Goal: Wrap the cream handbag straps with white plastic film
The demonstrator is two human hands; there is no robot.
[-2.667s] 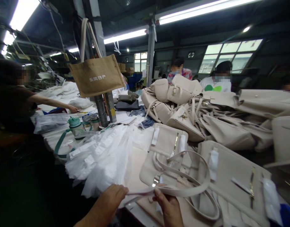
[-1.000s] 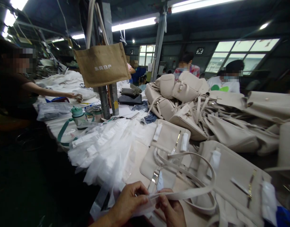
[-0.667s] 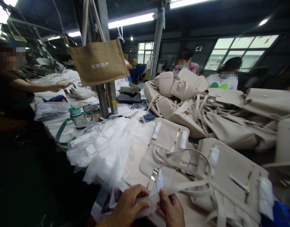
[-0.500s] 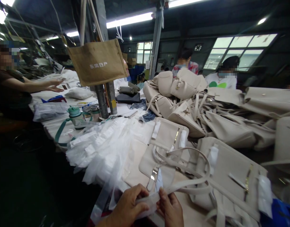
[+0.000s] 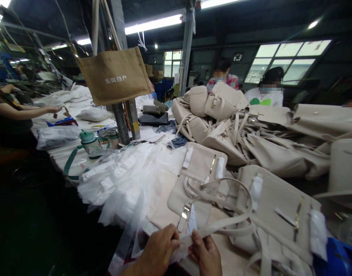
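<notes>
At the bottom edge my left hand (image 5: 158,251) and my right hand (image 5: 206,255) pinch a cream strap (image 5: 221,227) between them, with thin white wrapping around the stretch I hold. The strap loops back to a cream handbag (image 5: 200,180) lying flat just beyond my hands. A second cream handbag (image 5: 279,207) lies to its right with white wraps on its metal fittings. A fanned heap of clear plastic bags (image 5: 121,184) lies left of my hands and spills over the table edge.
A large pile of cream bags (image 5: 250,134) fills the right and back of the table. A brown jute bag (image 5: 114,74) hangs from a post. A green-lidded bottle (image 5: 88,142) stands at left. One person reaches over the table at far left; two others sit behind the pile.
My hands have closed together on the strap and drawn the white wrapping onto it. The view has shifted slightly. The person at left has pulled their arm further left.
</notes>
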